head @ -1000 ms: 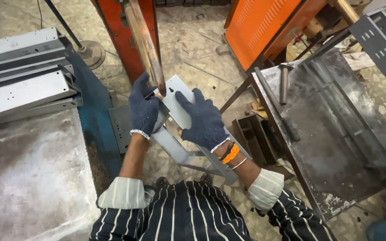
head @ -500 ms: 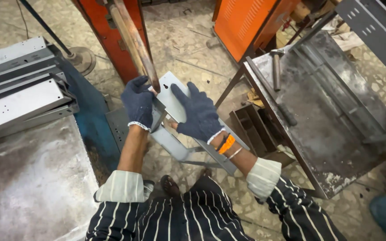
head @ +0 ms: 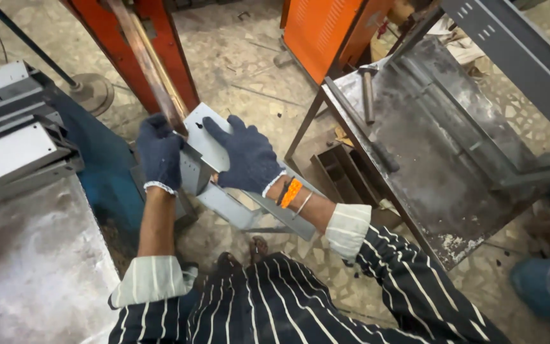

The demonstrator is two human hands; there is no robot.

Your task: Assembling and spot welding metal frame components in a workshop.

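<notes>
Both my hands wear dark blue knit gloves. My left hand (head: 159,156) grips the left side of a bent grey sheet-metal bracket (head: 237,207), close to a long slanted metal bar (head: 144,60) of the orange machine frame (head: 173,70). My right hand (head: 246,156) lies flat on the bracket's upper face, fingers spread, holding it against the bar. The bracket's lower end runs down to the right under my wrist, which bears orange and silver bangles (head: 293,194).
A dusty metal table (head: 428,165) with a rod on it stands at the right, an orange cabinet (head: 326,32) behind it. Stacked grey sheet-metal parts (head: 7,140) lie on a blue bench at left. A grey metal frame (head: 517,57) crosses the upper right.
The view has shifted a little; both hands stay on the bracket, which remains pressed by the slanted bar, my right hand slightly lower on its face.
</notes>
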